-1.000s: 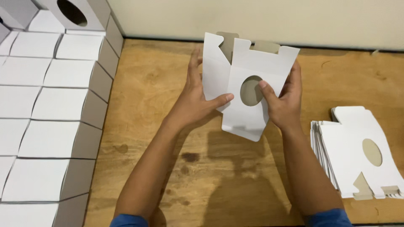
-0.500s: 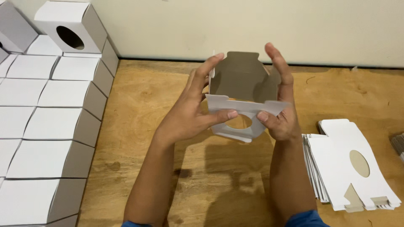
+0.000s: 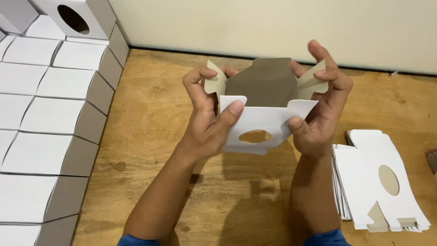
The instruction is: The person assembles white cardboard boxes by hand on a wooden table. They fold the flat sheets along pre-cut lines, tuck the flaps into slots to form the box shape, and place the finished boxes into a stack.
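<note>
Above wooden table (image 3: 150, 114), both hands grip a half-folded carton (image 3: 264, 107).

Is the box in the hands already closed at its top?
No, the box is open, its grey inside showing and side flaps spread between the left hand and right hand.

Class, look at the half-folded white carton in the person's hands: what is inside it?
The carton shows only its own grey-brown inner wall; nothing sits in the visible part. The left hand and right hand grip its sides, and the front panel with the oval hole hides the lower interior.
</note>
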